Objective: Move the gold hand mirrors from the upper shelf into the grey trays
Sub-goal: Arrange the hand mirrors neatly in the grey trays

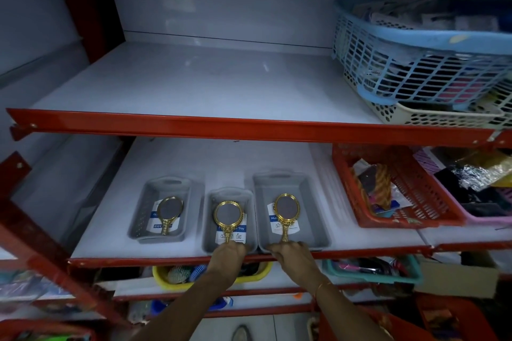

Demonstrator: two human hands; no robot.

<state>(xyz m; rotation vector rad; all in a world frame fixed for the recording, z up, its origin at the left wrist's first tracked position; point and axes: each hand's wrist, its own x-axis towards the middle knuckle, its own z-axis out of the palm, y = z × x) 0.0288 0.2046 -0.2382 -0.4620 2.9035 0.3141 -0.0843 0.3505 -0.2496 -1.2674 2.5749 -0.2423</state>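
Note:
Three grey trays stand side by side on the lower shelf. In the left tray (144, 219) a gold hand mirror (169, 212) lies on its own. My left hand (227, 255) is shut on the handle of a second gold mirror (228, 216) lying in the middle tray (210, 232). At the front rim of the right tray (310, 210), my right hand (291, 253) is shut on the handle end of a third gold mirror (286, 209), which rests in that tray. No mirror shows on the upper shelf (210, 86).
A blue basket (415, 63) on a white one fills the upper shelf's right end. A red basket (399, 196) and a pink one stand right of the trays. Yellow and teal bins sit on the shelf below. Red shelf edges (249, 126) jut forward.

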